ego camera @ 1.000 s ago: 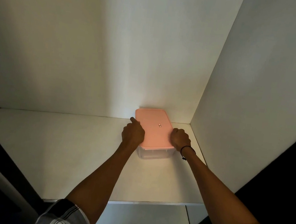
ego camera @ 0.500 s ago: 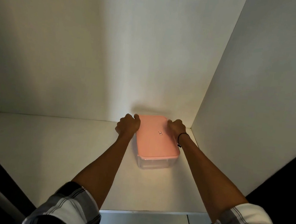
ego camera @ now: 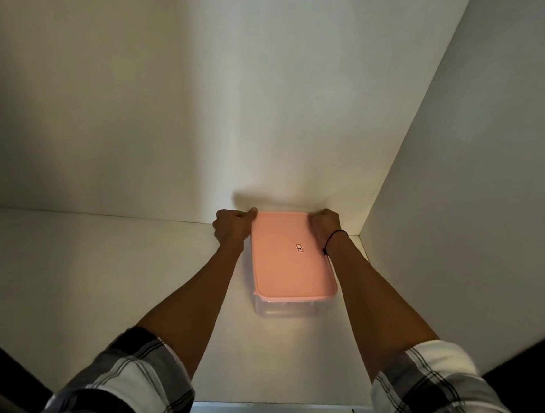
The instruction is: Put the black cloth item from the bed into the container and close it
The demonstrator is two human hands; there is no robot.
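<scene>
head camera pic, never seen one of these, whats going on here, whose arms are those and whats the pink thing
There is no machine here. The picture comes from a wide-angle camera worn on a person's head, looking forward and down, so the two arms reaching in from the bottom are the wearer's own. They wear rolled-up plaid sleeves, and a thin dark band circles the right wrist.

The white surface is a shelf inside a cupboard, with walls behind and to the right. On it stands one thing: a clear plastic container with a pink lid on top. The left hand and right hand grip the lid's far corners, one on each side. No black cloth can be made out through its clear front wall.
</scene>
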